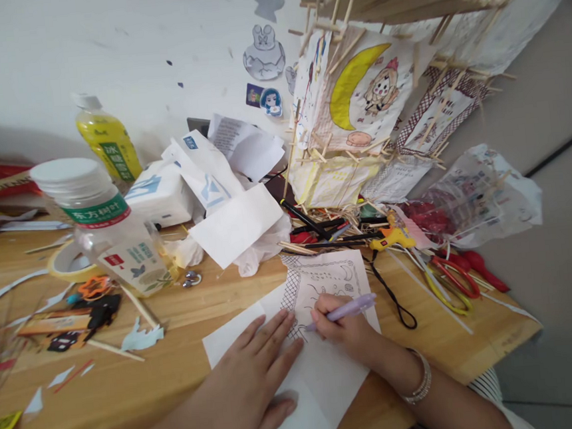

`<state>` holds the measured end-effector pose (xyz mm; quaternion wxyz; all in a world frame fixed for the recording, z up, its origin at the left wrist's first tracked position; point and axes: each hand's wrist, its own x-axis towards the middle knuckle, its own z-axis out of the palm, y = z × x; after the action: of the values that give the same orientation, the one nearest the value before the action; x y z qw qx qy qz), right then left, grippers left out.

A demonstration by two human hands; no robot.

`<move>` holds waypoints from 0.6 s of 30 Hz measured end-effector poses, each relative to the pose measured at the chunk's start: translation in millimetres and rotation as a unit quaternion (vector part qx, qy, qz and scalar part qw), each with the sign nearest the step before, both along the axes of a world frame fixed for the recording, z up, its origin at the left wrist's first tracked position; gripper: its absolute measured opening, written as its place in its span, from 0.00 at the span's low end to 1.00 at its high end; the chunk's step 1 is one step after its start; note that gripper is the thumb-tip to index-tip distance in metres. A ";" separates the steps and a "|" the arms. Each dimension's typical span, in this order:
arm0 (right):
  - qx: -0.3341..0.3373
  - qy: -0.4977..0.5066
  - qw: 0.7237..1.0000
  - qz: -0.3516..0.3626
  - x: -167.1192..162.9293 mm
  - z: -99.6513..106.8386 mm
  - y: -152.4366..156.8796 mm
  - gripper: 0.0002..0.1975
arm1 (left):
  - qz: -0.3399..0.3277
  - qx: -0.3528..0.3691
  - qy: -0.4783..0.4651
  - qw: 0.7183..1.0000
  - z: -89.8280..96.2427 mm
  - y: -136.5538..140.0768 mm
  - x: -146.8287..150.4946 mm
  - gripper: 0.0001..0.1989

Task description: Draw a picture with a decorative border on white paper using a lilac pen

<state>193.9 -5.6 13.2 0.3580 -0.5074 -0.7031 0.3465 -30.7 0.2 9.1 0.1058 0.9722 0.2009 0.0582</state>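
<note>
My right hand [343, 326] grips a light purple pen [351, 307], its tip touching a white sheet of paper [338, 383] beside drawn lines. The upper part of the sheet bears a crosshatched band, small marks and a moon outline. My left hand [263, 360] lies flat with fingers stretched over the left side of the paper, fingertips next to the crosshatching. Part of the sheet is hidden under both hands. A bracelet circles my right wrist.
A clear bottle [117, 236], a roll of tape [72, 260], tissue packs [161, 192] and paper scraps lie left. Behind the sheet are black pens [306, 219] and sticks. Scissors [456, 276] lie right, below a stick-and-paper structure [356, 95] with a drawn yellow moon.
</note>
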 end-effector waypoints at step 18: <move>-0.031 0.027 0.999 -0.001 1.2 -2.5 -1.6 0.14 | 0.001 -0.007 0.011 1.000 -0.2 1.2 2.1 0.28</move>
<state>195.1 -7.2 10.7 0.3609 -0.5094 -0.6817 0.3815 -28.5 1.4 8.9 0.1099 0.9719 0.2030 0.0462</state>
